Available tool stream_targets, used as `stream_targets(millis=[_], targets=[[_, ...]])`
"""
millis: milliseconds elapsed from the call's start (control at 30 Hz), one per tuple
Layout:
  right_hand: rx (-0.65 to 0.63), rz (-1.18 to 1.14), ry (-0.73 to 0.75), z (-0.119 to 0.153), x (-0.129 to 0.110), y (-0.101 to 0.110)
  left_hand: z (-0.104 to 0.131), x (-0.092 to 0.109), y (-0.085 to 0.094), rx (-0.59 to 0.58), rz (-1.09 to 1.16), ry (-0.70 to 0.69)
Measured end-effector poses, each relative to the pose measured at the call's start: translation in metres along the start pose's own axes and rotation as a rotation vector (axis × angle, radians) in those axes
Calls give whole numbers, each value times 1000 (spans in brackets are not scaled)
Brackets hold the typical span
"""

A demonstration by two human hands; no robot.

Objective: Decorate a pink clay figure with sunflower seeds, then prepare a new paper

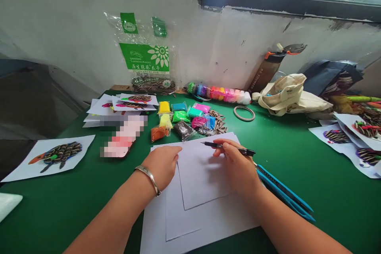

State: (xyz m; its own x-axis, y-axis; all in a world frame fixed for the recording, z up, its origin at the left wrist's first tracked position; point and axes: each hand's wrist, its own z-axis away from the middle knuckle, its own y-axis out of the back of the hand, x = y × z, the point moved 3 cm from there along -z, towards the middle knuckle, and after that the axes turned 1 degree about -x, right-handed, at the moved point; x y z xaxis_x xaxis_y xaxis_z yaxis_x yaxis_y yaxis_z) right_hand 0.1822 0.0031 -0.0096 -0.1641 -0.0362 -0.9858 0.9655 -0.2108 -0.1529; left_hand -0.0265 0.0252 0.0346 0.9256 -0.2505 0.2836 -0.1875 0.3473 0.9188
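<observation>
My right hand (pixel 239 164) grips a black pen (pixel 216 145), held nearly level over the top white sheet (pixel 202 182) with its tip pointing left. The sheet carries no visible drawing. Beside it, my left hand (pixel 160 164) rests on the paper's left side, its index finger stretched toward the sheet; its other fingers are partly hidden. Larger white sheets (pixel 154 222) lie underneath. Blue-handled scissors or a similar blue tool (pixel 285 192) lies at the right, close to my right wrist. Beyond the paper are small packs of coloured clay (pixel 181 116) and loose striped sunflower seeds (pixel 217 121).
A bag of seeds (pixel 151 83) leans on the wall. Seed pictures lie at left (pixel 62 154) and right (pixel 336 137). A tape roll (pixel 244 113), cloth bag (pixel 282 93), bottle (pixel 264 71) and blurred pink object (pixel 123 139) share the green table (pixel 297 147).
</observation>
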Motion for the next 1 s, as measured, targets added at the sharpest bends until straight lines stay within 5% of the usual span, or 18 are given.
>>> stream_targets(millis=[267,433,800,1000], targets=[[46,5,36,-3,-3,5,4,8,0,40,-10,-77],[37,10,44,-5,-3,3,4,14,-11,-39,-38,-218],[40,-139,-99,-10,-4,8,-4,16,-15,76,-125,-248],[67,-107,-59,-12,-1,7,10,31,-23,26,-83,-327]])
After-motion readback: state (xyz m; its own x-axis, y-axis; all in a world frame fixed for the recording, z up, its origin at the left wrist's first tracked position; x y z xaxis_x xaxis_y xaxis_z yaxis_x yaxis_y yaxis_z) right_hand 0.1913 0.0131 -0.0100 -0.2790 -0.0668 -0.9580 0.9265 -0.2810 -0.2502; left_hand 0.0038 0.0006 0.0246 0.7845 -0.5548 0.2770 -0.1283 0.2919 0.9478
